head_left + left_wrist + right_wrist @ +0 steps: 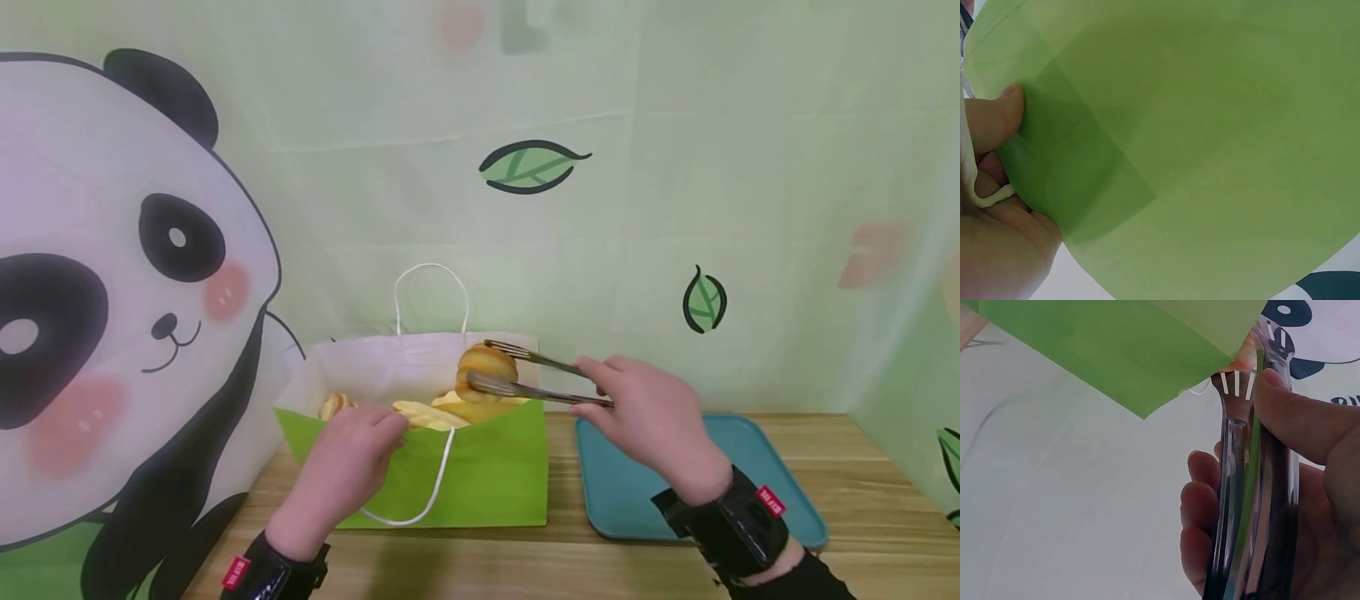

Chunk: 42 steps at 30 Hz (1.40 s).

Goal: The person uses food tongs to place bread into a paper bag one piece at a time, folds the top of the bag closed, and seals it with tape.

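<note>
A green paper bag (487, 475) with a white inside stands upright on the table. My left hand (348, 458) pinches its near rim toward the left; in the left wrist view, the thumb (1000, 119) lies against the green paper (1210, 125) and a white cord handle passes by the fingers. With my right hand (652, 417) I hold metal tongs (551, 396), whose tips clasp a round browned bread roll (487, 360) over the bag's right side. Pale yellow bread pieces (423, 415) show at the bag's mouth, and a browned roll (335, 405) sits at its left.
A blue tray (757, 446) lies on the wooden table (862, 475) right of the bag, partly under my right forearm. Behind hangs a pale green cloth (600, 233) with leaf prints and a large panda (135, 250). The bag's far handle (431, 265) stands up.
</note>
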Tool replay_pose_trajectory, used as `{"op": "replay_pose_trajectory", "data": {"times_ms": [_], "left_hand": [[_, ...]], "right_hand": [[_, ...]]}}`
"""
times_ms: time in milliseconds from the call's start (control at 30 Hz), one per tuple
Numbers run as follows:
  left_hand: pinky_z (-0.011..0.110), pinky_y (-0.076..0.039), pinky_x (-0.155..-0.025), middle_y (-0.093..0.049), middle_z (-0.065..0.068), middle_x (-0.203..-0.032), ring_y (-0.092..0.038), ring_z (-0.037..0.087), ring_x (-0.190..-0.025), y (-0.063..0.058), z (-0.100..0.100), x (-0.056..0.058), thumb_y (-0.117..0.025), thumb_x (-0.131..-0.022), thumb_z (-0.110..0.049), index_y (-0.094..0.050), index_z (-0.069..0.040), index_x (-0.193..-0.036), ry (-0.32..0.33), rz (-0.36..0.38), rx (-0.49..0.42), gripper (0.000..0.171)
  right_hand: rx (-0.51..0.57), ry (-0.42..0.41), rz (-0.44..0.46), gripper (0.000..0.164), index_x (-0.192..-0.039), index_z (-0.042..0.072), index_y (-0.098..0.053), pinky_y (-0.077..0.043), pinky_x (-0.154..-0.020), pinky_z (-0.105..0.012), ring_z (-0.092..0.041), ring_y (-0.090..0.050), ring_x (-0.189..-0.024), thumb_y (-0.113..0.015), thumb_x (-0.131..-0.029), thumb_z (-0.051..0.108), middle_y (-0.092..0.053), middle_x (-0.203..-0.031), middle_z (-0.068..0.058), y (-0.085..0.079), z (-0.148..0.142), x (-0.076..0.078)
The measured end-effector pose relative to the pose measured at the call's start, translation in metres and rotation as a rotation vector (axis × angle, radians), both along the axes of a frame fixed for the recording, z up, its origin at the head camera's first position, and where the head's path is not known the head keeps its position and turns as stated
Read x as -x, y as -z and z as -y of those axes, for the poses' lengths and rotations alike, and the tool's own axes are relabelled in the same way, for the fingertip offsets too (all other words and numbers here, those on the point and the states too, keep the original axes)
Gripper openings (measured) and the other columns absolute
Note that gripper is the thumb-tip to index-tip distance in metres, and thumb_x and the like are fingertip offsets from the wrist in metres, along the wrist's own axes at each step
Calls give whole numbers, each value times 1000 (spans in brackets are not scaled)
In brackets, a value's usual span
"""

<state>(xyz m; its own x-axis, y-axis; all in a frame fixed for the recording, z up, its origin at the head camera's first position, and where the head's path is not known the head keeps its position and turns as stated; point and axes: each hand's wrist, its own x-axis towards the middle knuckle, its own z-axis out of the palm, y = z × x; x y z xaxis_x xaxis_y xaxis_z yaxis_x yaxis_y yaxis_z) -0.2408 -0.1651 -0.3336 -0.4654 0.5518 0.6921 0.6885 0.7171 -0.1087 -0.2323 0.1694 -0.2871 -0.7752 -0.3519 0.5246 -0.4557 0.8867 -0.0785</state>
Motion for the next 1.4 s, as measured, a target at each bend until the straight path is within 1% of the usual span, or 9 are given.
{"op": "replay_pose_trajectory", "data": {"times_ms": [167, 367, 700, 933, 1000, 1200, 1300, 1400], "left_hand": [[30, -44, -59, -62, -2, -72, -57, 16, -64, 0, 0, 1, -72, -66, 4, -61, -10, -77, -1, -2, 2, 21], [30, -42, -57, -60, -3, -71, -55, 15, -63, 0, 0, 1, -73, -66, 4, -60, -11, -76, -6, -5, 6, 22], [30, -43, -58, -61, -2, -71, -56, 16, -63, -1, -1, 0, -71, -66, 4, -60, -10, -76, -7, 7, 9, 21], [29, -43, -57, -59, -3, -69, -54, 14, -61, 0, 0, 1, -71, -66, 5, -60, -11, -75, 6, -9, 2, 21], [28, -43, -56, -59, -4, -68, -53, 14, -60, 0, 0, 1, -72, -66, 5, -59, -11, -75, 5, -15, 3, 21], [29, -43, -57, -59, -3, -68, -54, 14, -60, 0, 0, 1, -72, -66, 4, -60, -11, -75, -7, -11, 5, 21], [29, -43, -57, -58, -4, -68, -53, 15, -60, 0, 0, 1, -72, -67, 3, -60, -11, -75, -11, -14, 5, 20], [30, -43, -57, -58, -3, -68, -53, 15, -60, 0, 0, 0, -72, -67, 2, -59, -11, -75, -10, -20, 5, 20]], "right_hand": [[-31, -7, -33, 51, -119, 15, -61, -33, -44, -23, -10, -49, -61, -73, -76, 38, -57, -78, 4, 0, 2, 1], [-57, -15, -40, 53, -118, 14, -61, -34, -44, -22, -10, -49, -61, -75, -73, 40, -56, -76, 4, 1, 4, 2], [-7, -16, 36, 65, -124, 13, -56, -38, -48, -25, -13, -53, -68, -76, -70, 44, -57, -84, 2, 1, 6, 2], [78, -22, 121, 71, -132, 13, -51, -38, -49, -25, -11, -50, -65, -72, -74, 47, -57, -90, 2, -1, 6, 2], [93, -20, 126, 71, -132, 13, -50, -37, -49, -25, -11, -48, -65, -72, -74, 47, -56, -90, 1, -1, 6, 3], [87, -12, 127, 70, -132, 13, -50, -38, -50, -25, -12, -49, -67, -72, -75, 46, -56, -90, 2, 1, 3, 1], [111, -7, 147, 69, -132, 13, -50, -38, -51, -26, -12, -50, -69, -71, -75, 46, -56, -91, 1, 2, 1, 0], [148, 5, 173, 71, -132, 14, -50, -39, -52, -26, -12, -51, -69, -69, -75, 51, -57, -93, 1, 4, -3, -2]]}}
